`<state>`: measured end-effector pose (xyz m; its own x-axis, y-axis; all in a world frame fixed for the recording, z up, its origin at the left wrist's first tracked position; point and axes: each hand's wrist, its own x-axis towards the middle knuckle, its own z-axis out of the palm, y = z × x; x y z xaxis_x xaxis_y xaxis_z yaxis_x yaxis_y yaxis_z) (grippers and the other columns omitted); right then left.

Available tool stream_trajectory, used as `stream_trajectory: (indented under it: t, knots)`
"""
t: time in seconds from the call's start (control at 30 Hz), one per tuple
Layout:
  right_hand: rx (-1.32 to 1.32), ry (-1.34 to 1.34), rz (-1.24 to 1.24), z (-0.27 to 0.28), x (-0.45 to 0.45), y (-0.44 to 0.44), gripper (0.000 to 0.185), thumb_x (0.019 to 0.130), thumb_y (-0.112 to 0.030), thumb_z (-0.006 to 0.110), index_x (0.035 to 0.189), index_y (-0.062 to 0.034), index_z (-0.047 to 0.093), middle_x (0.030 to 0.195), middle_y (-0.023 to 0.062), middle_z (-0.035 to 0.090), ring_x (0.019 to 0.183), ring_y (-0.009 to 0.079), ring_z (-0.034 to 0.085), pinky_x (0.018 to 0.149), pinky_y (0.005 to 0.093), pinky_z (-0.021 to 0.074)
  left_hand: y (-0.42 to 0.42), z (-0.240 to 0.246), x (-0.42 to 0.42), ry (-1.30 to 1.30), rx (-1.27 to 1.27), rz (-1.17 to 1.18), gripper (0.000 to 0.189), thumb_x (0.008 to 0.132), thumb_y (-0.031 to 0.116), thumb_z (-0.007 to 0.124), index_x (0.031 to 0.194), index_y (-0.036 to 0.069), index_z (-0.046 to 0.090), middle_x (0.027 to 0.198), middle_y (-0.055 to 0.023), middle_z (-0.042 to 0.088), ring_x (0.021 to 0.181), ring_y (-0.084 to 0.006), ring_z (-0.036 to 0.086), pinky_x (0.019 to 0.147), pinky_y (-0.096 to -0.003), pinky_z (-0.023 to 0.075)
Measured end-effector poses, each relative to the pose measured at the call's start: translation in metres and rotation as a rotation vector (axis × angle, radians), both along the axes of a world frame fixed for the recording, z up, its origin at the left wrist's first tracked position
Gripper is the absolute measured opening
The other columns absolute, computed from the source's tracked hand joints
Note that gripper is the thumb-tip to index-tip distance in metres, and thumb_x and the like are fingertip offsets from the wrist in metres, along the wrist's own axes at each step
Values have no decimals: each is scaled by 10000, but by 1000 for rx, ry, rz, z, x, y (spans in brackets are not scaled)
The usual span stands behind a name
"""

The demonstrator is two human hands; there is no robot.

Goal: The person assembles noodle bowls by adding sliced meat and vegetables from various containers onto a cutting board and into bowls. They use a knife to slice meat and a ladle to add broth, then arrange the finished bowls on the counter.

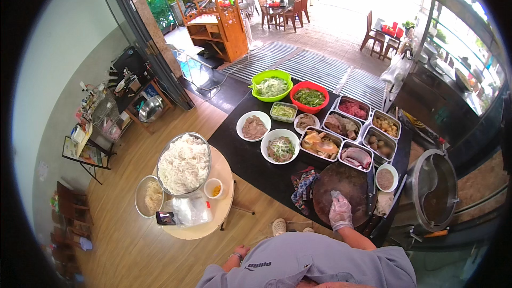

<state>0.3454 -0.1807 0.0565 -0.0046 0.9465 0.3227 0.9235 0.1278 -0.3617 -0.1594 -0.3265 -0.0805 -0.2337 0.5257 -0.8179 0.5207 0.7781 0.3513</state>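
My right hand (341,213), in a clear plastic glove, rests over a round wooden chopping board (326,180) at the counter's near edge. Whether its fingers pinch anything cannot be made out. A cleaver-like knife (369,192) lies along the board's right side. Left of the board is a crumpled patterned cloth (305,188). My bare left hand (241,251) hangs low beside my body, above the floor, its fingers partly curled. Beyond the board stand a steel tray of pale pink meat (355,157), a tray of cooked chicken (321,144) and a bowl of meat with onion and herbs (280,147).
A round table (218,216) at left holds a heaped colander of white noodles (184,164), a plastic cup (213,188) and a phone (165,218). Green (272,86) and red (309,97) basins stand at the counter's far end. A large steel pot (434,188) is at right.
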Motion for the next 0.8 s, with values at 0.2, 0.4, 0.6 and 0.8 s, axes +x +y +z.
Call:
stream_trajectory:
  t: [0.2, 0.4, 0.6, 0.8]
  knots:
    - [-9, -1, -22, 6, -2, -1, 383, 802, -107, 630, 1162, 5, 698, 1264, 221, 646, 1183, 394, 612, 1031, 462, 508, 1, -6, -1, -59, -14, 52, 846, 843, 481, 763, 1459, -39, 507, 1456, -244, 557, 1359, -334, 542, 1140, -386, 423]
    - [-17, 7, -11, 2, -2, 2, 379, 803, -102, 624, 1158, 7, 701, 1269, 228, 642, 1175, 401, 614, 1019, 469, 514, 1, 8, 0, 7, -35, -23, 837, 857, 500, 736, 1473, -15, 502, 1479, -236, 537, 1383, -338, 519, 1159, -380, 401]
    - [19, 44, -27, 5, -5, 3, 354, 844, -85, 589, 1166, 4, 708, 1261, 226, 655, 1161, 405, 628, 1004, 464, 523, 4, 4, -1, 53, -50, -122, 856, 851, 537, 718, 1487, 10, 495, 1507, -206, 519, 1400, -325, 503, 1176, -379, 379]
    - [-13, 33, -31, 5, -8, 5, 339, 860, -75, 587, 1164, 4, 713, 1252, 224, 664, 1148, 404, 636, 1009, 464, 523, -1, -9, -11, 41, -53, -27, 868, 845, 554, 716, 1489, 16, 496, 1503, -206, 523, 1400, -334, 503, 1178, -384, 376]
